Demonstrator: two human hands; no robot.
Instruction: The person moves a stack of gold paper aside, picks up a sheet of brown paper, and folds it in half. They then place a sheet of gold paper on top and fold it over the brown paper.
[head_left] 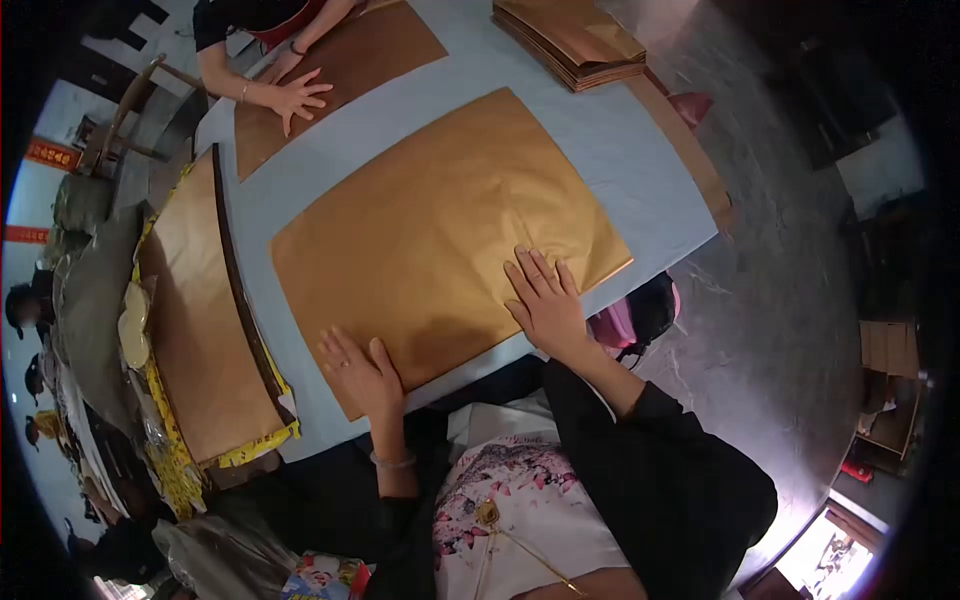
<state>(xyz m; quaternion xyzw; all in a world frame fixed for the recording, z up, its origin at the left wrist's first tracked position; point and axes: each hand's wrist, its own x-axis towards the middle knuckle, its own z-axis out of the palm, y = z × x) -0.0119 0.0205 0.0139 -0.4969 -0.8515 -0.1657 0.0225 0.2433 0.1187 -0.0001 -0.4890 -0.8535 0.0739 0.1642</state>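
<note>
A large sheet of gold-brown paper (420,220) lies spread on the table before me, with creases toward its right side. My left hand (362,372) rests near its lower left corner, fingers stretched out. Flat on the lower right part of the same sheet lies my right hand (545,300), its fingers spread and pointing away from me. Neither hand grips anything.
Across the blue-grey table (340,150), another person's hands press on a brown sheet (380,60). A stack of folded brown paper (570,45) sits at the far right. To the left, a pile of brown sheets (200,330) lies on yellow-printed wrapping (250,450).
</note>
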